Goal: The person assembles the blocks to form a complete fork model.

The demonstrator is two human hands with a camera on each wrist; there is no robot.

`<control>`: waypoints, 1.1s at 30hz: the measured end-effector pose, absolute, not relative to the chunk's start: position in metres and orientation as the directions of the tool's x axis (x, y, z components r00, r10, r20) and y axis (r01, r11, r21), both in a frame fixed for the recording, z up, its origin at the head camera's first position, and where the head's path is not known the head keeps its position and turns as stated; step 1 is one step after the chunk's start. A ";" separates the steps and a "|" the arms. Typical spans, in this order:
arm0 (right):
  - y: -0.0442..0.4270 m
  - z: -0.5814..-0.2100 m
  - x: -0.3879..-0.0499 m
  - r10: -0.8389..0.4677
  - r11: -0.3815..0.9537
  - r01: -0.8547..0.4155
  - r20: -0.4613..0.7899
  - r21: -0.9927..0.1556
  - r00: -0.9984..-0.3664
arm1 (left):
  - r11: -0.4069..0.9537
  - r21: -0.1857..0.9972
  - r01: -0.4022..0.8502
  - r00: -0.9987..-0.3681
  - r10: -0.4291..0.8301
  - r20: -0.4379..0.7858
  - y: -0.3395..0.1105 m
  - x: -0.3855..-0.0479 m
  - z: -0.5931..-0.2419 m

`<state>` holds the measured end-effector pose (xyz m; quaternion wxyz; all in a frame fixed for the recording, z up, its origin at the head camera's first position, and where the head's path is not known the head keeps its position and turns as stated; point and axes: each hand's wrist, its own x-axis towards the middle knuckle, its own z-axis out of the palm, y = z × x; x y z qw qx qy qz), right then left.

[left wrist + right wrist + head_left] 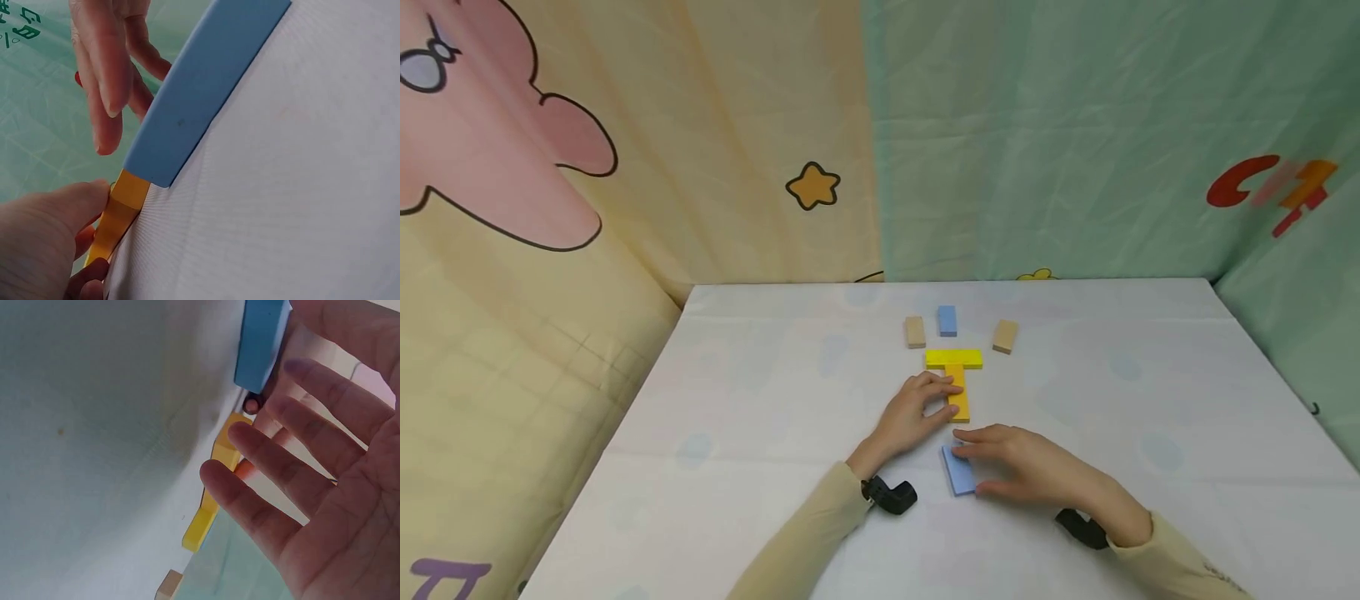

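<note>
An orange block (pixel 959 405) lies lengthwise with its far end against a yellow block (pixel 953 359) set crosswise, forming a T. My left hand (pixel 916 410) holds the orange block, thumb and fingertips at its sides; the left wrist view shows the thumb on the orange block (pixel 117 219). Nearer to me lies a blue block (pixel 959 472), slightly tilted to one side. My right hand (pixel 1030 467) is over its right side with fingers extended. In the right wrist view those fingers are spread beside the blue block (pixel 259 347); whether the thumb touches it I cannot tell.
Beyond the yellow block stand a small blue block (pixel 947 321) and two tan blocks, one at the left (pixel 915 332) and one at the right (pixel 1005 336). A white cloth covers the table (pixel 760 375). Printed curtains hang behind and beside it.
</note>
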<state>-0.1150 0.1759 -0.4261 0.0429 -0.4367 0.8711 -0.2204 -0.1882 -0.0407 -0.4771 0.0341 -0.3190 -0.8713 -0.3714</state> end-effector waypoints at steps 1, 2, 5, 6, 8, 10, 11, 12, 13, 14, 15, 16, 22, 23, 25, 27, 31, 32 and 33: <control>0.174 -0.426 -0.114 -0.787 0.521 -0.746 0.104 -0.415 -0.608 | 0.521 0.627 0.580 -0.795 0.532 0.293 -0.041 -0.188 -0.477; 0.173 -0.427 -0.114 -0.790 0.525 -0.745 0.088 -0.411 -0.606 | 0.519 0.628 0.579 -0.794 0.533 0.291 -0.041 -0.189 -0.476; 0.172 -0.430 -0.112 -0.797 0.525 -0.745 0.069 -0.411 -0.600 | 0.523 0.629 0.575 -0.795 0.538 0.279 -0.041 -0.188 -0.477; 0.171 -0.431 -0.112 -0.799 0.522 -0.750 0.075 -0.406 -0.596 | 0.525 0.627 0.576 -0.795 0.539 0.279 -0.041 -0.188 -0.477; 0.171 -0.432 -0.111 -0.795 0.525 -0.751 0.084 -0.400 -0.601 | 0.526 0.625 0.577 -0.795 0.538 0.282 -0.041 -0.187 -0.477; 0.171 -0.433 -0.111 -0.788 0.533 -0.749 0.091 -0.395 -0.609 | 0.526 0.622 0.580 -0.794 0.537 0.286 -0.040 -0.187 -0.477; 0.171 -0.434 -0.111 -0.785 0.535 -0.749 0.098 -0.392 -0.612 | 0.527 0.621 0.581 -0.794 0.536 0.288 -0.040 -0.187 -0.476; 0.172 -0.434 -0.111 -0.779 0.540 -0.744 0.101 -0.393 -0.619 | 0.529 0.619 0.581 -0.794 0.535 0.288 -0.040 -0.187 -0.476; 0.172 -0.434 -0.111 -0.771 0.547 -0.736 0.100 -0.398 -0.628 | 0.530 0.619 0.580 -0.795 0.534 0.288 -0.040 -0.188 -0.475; 0.172 -0.434 -0.112 -0.766 0.552 -0.732 0.105 -0.399 -0.634 | 0.532 0.618 0.579 -0.796 0.533 0.287 -0.040 -0.188 -0.475; 0.172 -0.434 -0.112 -0.759 0.557 -0.728 0.110 -0.401 -0.641 | 0.533 0.618 0.578 -0.797 0.533 0.285 -0.040 -0.188 -0.475; 0.173 -0.434 -0.113 -0.753 0.561 -0.724 0.116 -0.402 -0.648 | 0.534 0.618 0.577 -0.797 0.533 0.284 -0.040 -0.188 -0.475; 0.173 -0.435 -0.114 -0.741 0.561 -0.734 0.164 -0.382 -0.651 | 0.529 0.618 0.581 -0.796 0.528 0.295 -0.040 -0.189 -0.475; 0.173 -0.435 -0.114 -0.741 0.558 -0.738 0.172 -0.379 -0.649 | 0.527 0.621 0.580 -0.797 0.526 0.297 -0.041 -0.189 -0.476; 0.172 -0.435 -0.113 -0.739 0.556 -0.739 0.182 -0.380 -0.649 | 0.524 0.627 0.577 -0.798 0.526 0.295 -0.041 -0.189 -0.476; 0.172 -0.436 -0.113 -0.736 0.556 -0.741 0.192 -0.378 -0.650 | 0.518 0.632 0.576 -0.798 0.526 0.295 -0.041 -0.189 -0.478; 0.170 -0.436 -0.114 -0.725 0.564 -0.744 0.216 -0.360 -0.654 | 0.511 0.635 0.580 -0.795 0.527 0.302 -0.041 -0.190 -0.479; 0.170 -0.436 -0.114 -0.722 0.567 -0.744 0.219 -0.354 -0.656 | 0.509 0.633 0.583 -0.793 0.527 0.307 -0.040 -0.190 -0.479; 0.170 -0.436 -0.115 -0.719 0.573 -0.743 0.223 -0.346 -0.658 | 0.508 0.632 0.585 -0.792 0.527 0.308 -0.040 -0.190 -0.479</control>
